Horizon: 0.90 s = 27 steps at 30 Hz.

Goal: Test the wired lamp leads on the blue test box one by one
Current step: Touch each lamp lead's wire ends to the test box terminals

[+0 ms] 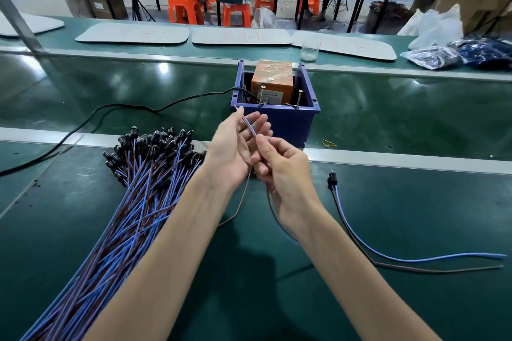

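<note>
In the middle of the frame, just before the blue test box (279, 119), your hands are working one lamp lead (250, 128); your right hand (282, 166) is pinching its paired blue and brown wires between thumb and forefinger; your left hand (235, 144) is lying with fingers nearly straight under the free ends, supporting rather than clasping them; the rest of the lead is trailing down between your wrists toward the worktop (388, 119).

At the lower left the bundle of leads (144, 188) is fanning out, black lamp holders toward the box; at the right a single lead (360, 235) is lying apart, probably already tested.

The wire is looking thin, light and limp, so it is likely drooping or springing sideways if you are holding it far back; you would be doing well to take hold close behind the ends, one wire per hand, so each is reaching its own upright pin (299, 98) inside the box's near wall; the tips are probably bending easily, so a light touch is likely enough.
</note>
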Each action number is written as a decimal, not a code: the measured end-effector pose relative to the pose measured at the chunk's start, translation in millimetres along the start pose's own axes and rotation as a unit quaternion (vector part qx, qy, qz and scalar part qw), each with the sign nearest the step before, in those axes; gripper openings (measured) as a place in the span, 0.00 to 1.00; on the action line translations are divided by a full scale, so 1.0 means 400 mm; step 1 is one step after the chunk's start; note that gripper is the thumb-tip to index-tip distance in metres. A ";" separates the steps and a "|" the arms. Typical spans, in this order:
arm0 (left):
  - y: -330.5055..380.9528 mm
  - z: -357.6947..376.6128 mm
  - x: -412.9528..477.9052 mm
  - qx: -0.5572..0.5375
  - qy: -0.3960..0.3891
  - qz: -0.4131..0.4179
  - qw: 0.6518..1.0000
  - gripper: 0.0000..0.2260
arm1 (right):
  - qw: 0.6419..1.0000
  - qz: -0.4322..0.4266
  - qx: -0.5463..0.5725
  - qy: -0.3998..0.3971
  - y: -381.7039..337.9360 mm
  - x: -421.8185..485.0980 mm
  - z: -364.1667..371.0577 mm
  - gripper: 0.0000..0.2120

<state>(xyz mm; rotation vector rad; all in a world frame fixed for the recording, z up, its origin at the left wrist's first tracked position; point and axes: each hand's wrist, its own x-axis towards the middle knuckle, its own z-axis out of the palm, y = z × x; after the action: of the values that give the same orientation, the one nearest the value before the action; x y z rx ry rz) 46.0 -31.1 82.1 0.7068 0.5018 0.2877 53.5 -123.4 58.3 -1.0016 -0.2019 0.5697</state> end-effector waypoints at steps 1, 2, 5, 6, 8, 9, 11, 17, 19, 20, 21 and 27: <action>-0.011 -0.004 0.000 0.027 -0.002 -0.001 1.000 0.18 | 1.000 -0.001 0.003 0.016 0.004 0.006 -0.007 0.07; -0.027 -0.011 -0.002 0.068 0.006 0.003 0.998 0.21 | 0.999 0.002 0.014 0.028 0.006 0.011 -0.015 0.07; -0.091 -0.064 -0.024 0.260 0.027 0.021 0.965 0.28 | 0.997 -0.015 0.048 0.052 -0.003 0.020 -0.039 0.06; -0.108 -0.085 -0.036 0.330 0.004 -0.011 0.944 0.32 | 0.996 -0.028 0.060 0.054 -0.010 0.019 -0.043 0.07; -0.137 -0.114 -0.065 0.401 -0.106 -0.150 0.897 0.39 | 0.993 -0.048 0.091 0.051 -0.025 0.015 -0.042 0.08; -0.152 -0.118 -0.079 0.372 -0.158 -0.225 0.887 0.41 | 0.992 -0.054 0.101 0.050 -0.032 0.009 -0.039 0.09; -0.174 -0.099 -0.106 0.223 -0.198 -0.291 0.909 0.39 | 0.991 -0.061 0.105 0.049 -0.041 -0.009 -0.023 0.10; -0.139 -0.039 -0.061 -0.171 0.011 -0.161 0.972 0.16 | 0.991 -0.051 0.103 0.063 -0.063 -0.076 -0.050 0.12; -0.100 -0.046 -0.037 -0.186 0.071 -0.116 0.973 0.15 | 0.992 -0.040 0.068 0.094 -0.079 -0.071 -0.089 0.10; -0.090 -0.052 -0.029 -0.154 0.087 -0.093 0.980 0.16 | 0.992 -0.035 0.043 0.115 -0.082 -0.062 -0.109 0.09; -0.086 -0.056 -0.021 -0.108 0.092 -0.073 0.987 0.16 | 0.990 -0.032 0.013 0.135 -0.080 -0.051 -0.123 0.09; -0.109 -0.013 0.004 0.127 0.060 0.052 0.989 0.11 | 0.976 -0.034 -0.127 0.173 0.018 -0.016 -0.119 0.11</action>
<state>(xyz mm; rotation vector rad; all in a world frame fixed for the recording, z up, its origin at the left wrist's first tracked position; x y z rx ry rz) 48.1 -59.2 48.5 0.9701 0.6235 0.3701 65.2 -159.2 27.4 -1.3193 0.0015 0.3040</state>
